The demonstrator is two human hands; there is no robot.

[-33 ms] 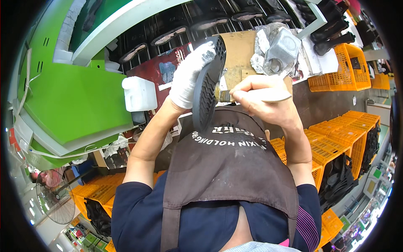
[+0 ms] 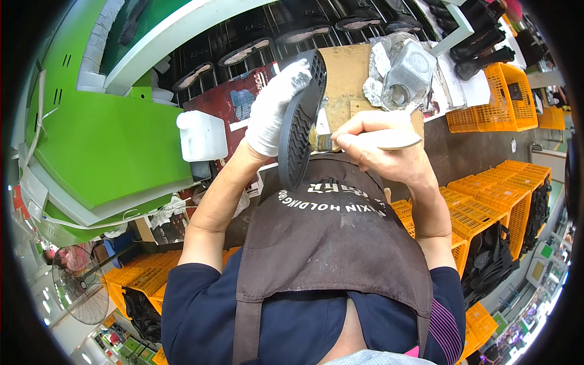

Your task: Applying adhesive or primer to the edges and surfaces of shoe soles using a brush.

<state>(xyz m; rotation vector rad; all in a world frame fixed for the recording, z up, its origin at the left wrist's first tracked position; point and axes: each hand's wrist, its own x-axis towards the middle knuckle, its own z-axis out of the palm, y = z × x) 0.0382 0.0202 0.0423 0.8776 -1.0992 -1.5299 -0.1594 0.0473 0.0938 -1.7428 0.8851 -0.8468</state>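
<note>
My left hand (image 2: 277,109), in a white glove, grips a black shoe sole (image 2: 298,134) that stands on its side in front of my apron. The ridged tread is turned toward me and to the left. My bare right hand (image 2: 383,146) is closed round the pale handle of a paintbrush (image 2: 398,139). Its bristles touch or nearly touch the sole's right side, low down; the exact contact is hidden behind the sole's edge.
Beyond my hands lies a tan board (image 2: 347,73), with a plastic-wrapped clear container (image 2: 404,70) at its right. A white jug (image 2: 202,137) stands left. Black shoes (image 2: 246,45) line a rack behind. Orange crates (image 2: 480,201) flank me, and a green machine (image 2: 109,146) fills the left.
The brush and the sole have shifted very slightly to the left. Both hands keep their hold.
</note>
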